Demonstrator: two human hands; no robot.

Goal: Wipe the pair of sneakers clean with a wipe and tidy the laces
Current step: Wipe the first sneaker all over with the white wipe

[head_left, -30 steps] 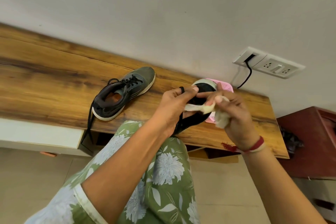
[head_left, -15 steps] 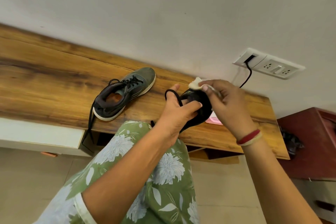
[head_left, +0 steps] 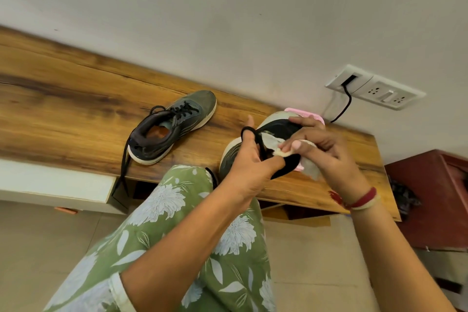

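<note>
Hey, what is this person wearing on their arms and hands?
Both forearms are bare. At the wrist of the right hand sit a red band and a cream one. The left hand wears nothing; its arm has a pale floral sleeve, cream-cuffed.

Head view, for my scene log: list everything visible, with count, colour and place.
resting sneaker: 1, grey-green, white sole, on the bench
held sneaker: 1, black and pale, above the bench edge
wipe: 1, white, against the held sneaker
lace: 1 loop, black, round a left-hand finger
pink object: 1, pink, behind the held sneaker
bench: 1, brown wood, along the wall
socket panel: 1, white, on the wall
cable: 1, black, in the panel
cabinet: 1, red-brown, far right
trouser leg: 1, green floral, lower centre
bangles: 2, red and cream, right wrist
left hand: grips the held sneaker
right hand: pinches the wipe
</note>
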